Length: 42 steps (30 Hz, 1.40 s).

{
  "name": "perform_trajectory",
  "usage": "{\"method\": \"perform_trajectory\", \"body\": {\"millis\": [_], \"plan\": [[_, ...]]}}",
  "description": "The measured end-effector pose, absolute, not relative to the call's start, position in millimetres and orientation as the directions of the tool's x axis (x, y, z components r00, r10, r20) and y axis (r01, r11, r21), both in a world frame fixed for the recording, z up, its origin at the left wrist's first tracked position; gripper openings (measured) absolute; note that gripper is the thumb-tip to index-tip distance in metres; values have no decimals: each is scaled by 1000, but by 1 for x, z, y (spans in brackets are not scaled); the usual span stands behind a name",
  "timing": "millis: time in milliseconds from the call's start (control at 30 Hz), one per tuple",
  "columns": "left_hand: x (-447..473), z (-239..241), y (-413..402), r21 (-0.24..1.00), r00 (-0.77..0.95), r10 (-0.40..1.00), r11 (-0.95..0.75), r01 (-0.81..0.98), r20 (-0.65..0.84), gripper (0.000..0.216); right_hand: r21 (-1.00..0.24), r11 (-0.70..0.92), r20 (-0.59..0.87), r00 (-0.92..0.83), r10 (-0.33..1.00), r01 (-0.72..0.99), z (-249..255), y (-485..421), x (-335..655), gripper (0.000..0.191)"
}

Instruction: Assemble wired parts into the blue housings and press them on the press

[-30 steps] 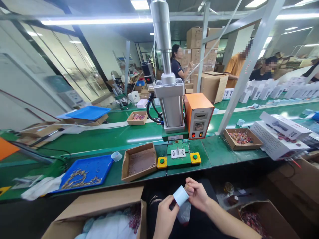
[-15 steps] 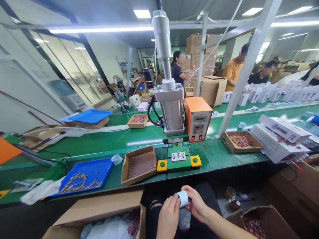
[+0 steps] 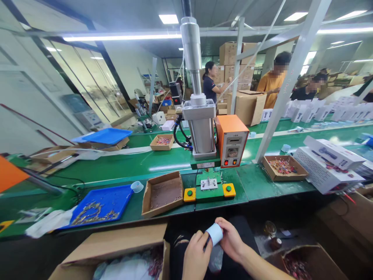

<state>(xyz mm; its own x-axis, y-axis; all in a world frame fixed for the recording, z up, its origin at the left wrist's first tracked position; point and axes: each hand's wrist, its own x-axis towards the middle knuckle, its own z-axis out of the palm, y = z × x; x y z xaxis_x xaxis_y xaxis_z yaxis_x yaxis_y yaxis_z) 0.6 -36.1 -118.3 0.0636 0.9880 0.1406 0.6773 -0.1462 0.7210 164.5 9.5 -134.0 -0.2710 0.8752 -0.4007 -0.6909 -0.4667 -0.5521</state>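
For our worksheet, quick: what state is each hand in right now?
Left hand: curled against the cup; grip cannot be told.
Right hand: closed, holding the cup.

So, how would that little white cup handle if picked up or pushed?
The cup looks small and thin-walled, so probably light and squashable. Its round side suggests it would roll if laid down. The left hand and right hand hold it by fingertips, hinting at little weight.

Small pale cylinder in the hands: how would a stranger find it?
Find the tall silver press on the green bench. Below it, left hand and right hand hold the small pale cylinder. The similar clear cup lies on the bench by the blue tray.
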Motion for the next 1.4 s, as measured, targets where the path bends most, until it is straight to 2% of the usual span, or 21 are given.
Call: {"method": "perform_trajectory", "body": {"millis": [67, 167, 267, 367, 467, 567, 667, 700, 767, 833, 867, 967, 1100, 1167, 1400], "plan": [[1, -122, -35, 698, 17, 988, -119, 707, 150, 30, -483, -479, -413, -292, 863, -733, -133, 10, 165, 41], [3, -122, -34, 789, 79, 995, -99, 606, 64, 36, -390, -507, -415, -345, 842, -768, -132, 10, 166, 41], [7, -119, -34, 883, 118, 993, -67, 464, 14, 49, -352, -523, -410, -375, 832, -776, -134, 9, 168, 36], [11, -119, -35, 919, 98, 995, -44, 391, 6, 60, -355, -518, -410, -369, 834, -778, -138, 9, 169, 33], [16, -128, -36, 932, 12, 998, -60, 357, 59, 61, -371, -525, -401, -378, 834, -766, -144, 10, 170, 30], [23, -146, -34, 955, -196, 970, -85, 285, 144, 52, -376, -524, -373, -393, 841, -764, -145, 12, 171, 29], [30, -154, -31, 995, -373, 923, -79, 60, 96, 51, -453, -499, -275, -417, 866, -739, -132, 13, 169, 30], [31, -150, -30, 998, -346, 937, -59, -35, 43, 55, -518, -471, -231, -414, 881, -714, -124, 13, 168, 30], [31, -134, -27, 985, -157, 986, 20, -169, -47, 65, -659, -396, -164, -391, 906, -639, -110, 15, 168, 29], [28, -114, -22, 986, 44, 997, 75, -146, -69, 59, -708, -391, -189, -376, 907, -588, -100, 21, 169, 30], [26, -106, -19, 992, 84, 995, 62, -108, -53, 55, -718, -404, -216, -370, 904, -567, -99, 26, 170, 32], [21, -93, -9, 998, 91, 994, 57, -12, -55, 47, -756, -398, -265, -312, 912, -519, -105, 42, 174, 37], [24, -89, -8, 994, 81, 991, 104, 26, -106, 70, -821, -345, -256, -246, 935, -456, -112, 52, 175, 42], [25, -89, -9, 994, 56, 993, 100, 53, -102, 75, -850, -313, -235, -226, 945, -425, -112, 52, 173, 44], [18, -88, -6, 989, 86, 987, 131, 71, -137, 63, -906, -254, -196, -196, 961, -338, -118, 51, 167, 47]]}}
